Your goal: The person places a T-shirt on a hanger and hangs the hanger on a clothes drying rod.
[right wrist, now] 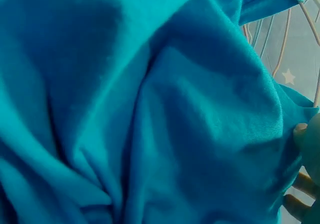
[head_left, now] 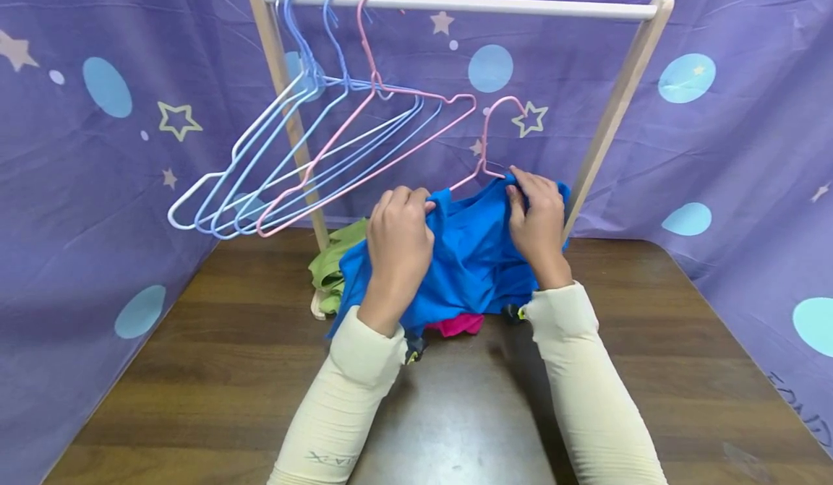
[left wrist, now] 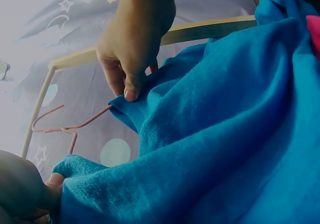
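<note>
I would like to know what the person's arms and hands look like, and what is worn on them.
The left sleeve and right sleeve are pale cream and close-fitting, finely wrinkled, with thick cuffs. Dark lettering, not fully readable, marks the left one. The left hand and right hand are bare.

Blue cloth (head_left: 475, 254) hides the lower part of 1 pink hanger (head_left: 484, 138) and some magenta cloth (head_left: 459, 324).
</note>
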The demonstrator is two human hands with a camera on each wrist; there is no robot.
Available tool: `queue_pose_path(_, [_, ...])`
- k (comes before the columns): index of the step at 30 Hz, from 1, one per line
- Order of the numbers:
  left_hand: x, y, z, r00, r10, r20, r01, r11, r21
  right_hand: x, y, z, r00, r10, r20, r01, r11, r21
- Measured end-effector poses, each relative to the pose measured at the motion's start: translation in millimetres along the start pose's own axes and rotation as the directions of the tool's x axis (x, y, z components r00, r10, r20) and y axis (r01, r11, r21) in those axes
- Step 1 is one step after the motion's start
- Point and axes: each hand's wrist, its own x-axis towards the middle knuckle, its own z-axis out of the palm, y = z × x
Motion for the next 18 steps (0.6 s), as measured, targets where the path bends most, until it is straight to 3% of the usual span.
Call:
queue_pose_path(10, [-0.2, 2.1, -3.8, 1.000, 0.009, 0.008, -0.009, 1.000, -0.004, -7.2, 4.7, -1.2, 0.995, 0.010, -0.098, -0.009, 1.000, 0.015])
queue_pose_path(18, [0.5, 4.2, -8.0, 1.000, 0.013, 0.016, -0.013, 1.000, -0.002, -8.7, 7.2, -3.0, 0.992, -0.003, -0.126, 0.005, 1.000, 0.018])
